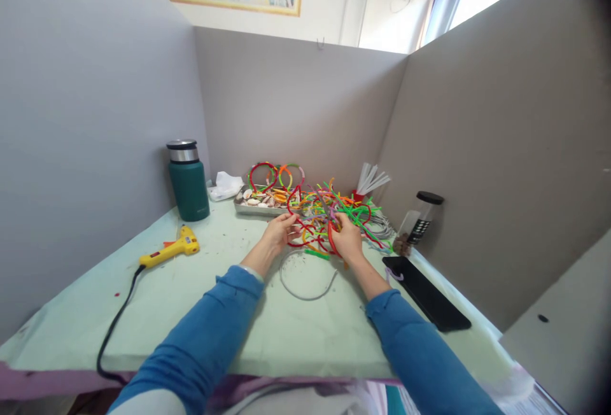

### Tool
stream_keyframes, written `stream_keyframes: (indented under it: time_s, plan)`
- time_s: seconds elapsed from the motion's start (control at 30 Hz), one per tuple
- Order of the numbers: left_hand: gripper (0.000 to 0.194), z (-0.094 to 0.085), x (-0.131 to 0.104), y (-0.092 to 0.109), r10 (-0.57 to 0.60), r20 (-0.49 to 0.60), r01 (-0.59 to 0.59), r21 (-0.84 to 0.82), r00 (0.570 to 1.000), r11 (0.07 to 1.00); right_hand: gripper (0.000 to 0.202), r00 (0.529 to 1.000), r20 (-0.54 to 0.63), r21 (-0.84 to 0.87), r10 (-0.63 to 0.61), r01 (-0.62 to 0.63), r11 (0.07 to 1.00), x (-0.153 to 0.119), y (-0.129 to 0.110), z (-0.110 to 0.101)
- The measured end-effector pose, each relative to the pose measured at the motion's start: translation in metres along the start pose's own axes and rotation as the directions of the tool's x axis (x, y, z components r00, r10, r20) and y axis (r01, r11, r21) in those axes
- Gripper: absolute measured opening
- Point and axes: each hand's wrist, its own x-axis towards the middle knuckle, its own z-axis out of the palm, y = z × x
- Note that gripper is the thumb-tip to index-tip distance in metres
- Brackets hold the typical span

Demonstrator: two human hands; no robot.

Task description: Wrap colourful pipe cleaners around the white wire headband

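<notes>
My left hand (279, 235) pinches a red pipe cleaner (292, 202) that curves up from the fingertips. In my right hand (348, 238) is a pair of scissors (331, 237) with red handles, its blades pointing up and away over the pile. Colourful pipe cleaners (353, 210), mostly green, red and orange, lie tangled just beyond both hands. On the table between my forearms rests a thin grey headband (308, 299), with a short green wrapped piece at its upper end. Whether the scissor blades touch any pipe cleaner I cannot tell.
A metal tray (258, 210) of shells stands behind, with wrapped hoops (263, 177) above it. To the left are a green bottle (189, 186) and yellow glue gun (174, 249) with its cord. Rightward lie glue sticks (370, 179), a jar (420, 221) and a black phone (427, 294).
</notes>
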Motion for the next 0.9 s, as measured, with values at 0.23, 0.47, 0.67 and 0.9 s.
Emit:
stream_keyframes:
  time_s: [0.23, 0.47, 0.67, 0.9]
  plan:
    - [0.014, -0.004, 0.004, 0.006, 0.089, -0.075, -0.092, -0.043, 0.993, 0.995, 0.037, 0.958, 0.244, -0.104, -0.152, 0.181, 0.978, -0.002, -0.001, -0.009]
    - [0.011, -0.008, 0.003, 0.015, 0.123, -0.165, -0.137, -0.075, 0.979, 0.988, 0.050, 0.880, 0.358, -0.136, -0.312, 0.380, 0.915, -0.003, -0.001, -0.013]
    - [0.019, -0.010, 0.004, 0.016, 0.139, -0.146, -0.152, -0.080, 0.979, 0.985, 0.044, 0.857, 0.392, -0.183, -0.335, 0.430, 0.884, -0.005, -0.001, -0.016]
    - [0.020, -0.006, 0.001, 0.018, 0.149, -0.120, -0.160, -0.093, 0.982, 0.983, 0.042, 0.843, 0.397, -0.173, -0.364, 0.458, 0.872, -0.006, -0.005, -0.018]
